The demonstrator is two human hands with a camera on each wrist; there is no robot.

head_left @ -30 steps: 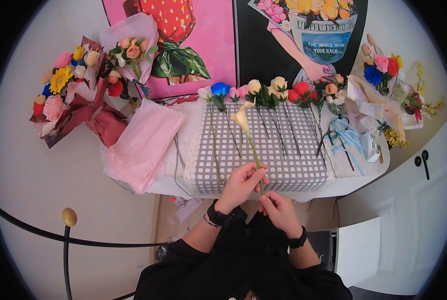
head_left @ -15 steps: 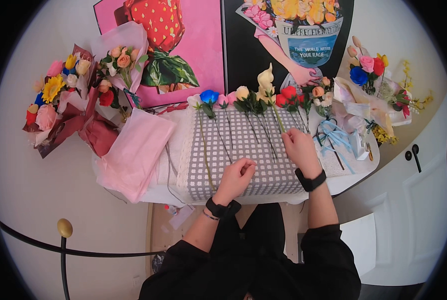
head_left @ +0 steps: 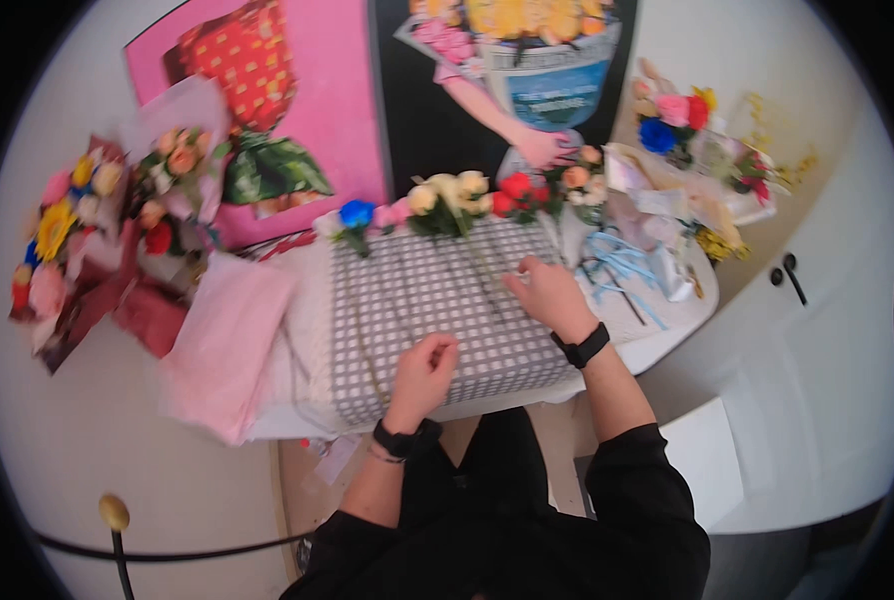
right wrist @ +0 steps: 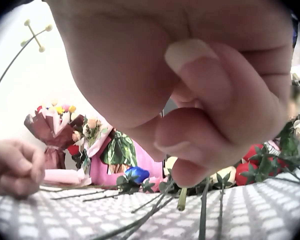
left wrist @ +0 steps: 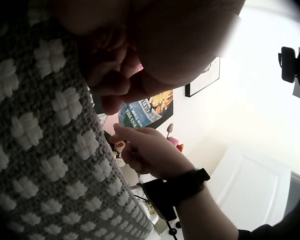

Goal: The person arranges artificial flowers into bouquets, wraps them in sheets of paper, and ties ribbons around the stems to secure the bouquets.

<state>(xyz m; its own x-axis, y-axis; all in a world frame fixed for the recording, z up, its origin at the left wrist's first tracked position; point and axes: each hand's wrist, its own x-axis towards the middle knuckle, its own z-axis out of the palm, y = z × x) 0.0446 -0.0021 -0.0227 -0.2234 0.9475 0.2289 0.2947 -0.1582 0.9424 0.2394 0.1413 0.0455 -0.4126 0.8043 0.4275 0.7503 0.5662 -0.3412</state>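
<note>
Showed a worktop [head_left: 689, 318] draped in white cloth [head_left: 629, 342] and crossed by a grey-and-white checked runner [head_left: 497, 350] with a pale border [head_left: 319, 330] at left. Bore along the runner's rear, from left to right, a row of flowers in blue [head_left: 357, 213], pink [head_left: 395, 213], cream [head_left: 423, 199] and red [head_left: 515, 190], on thin stems [right wrist: 203, 215] pointing frontward. Carried at left a pink wrapping sheet [head_left: 229, 345], overhanging the front edge. Held at right a loosely heaped light-blue ribbon [head_left: 622, 262], just beside a small white box [head_left: 675, 280], and, farther back, a wrapped bouquet [head_left: 672, 185].
</note>
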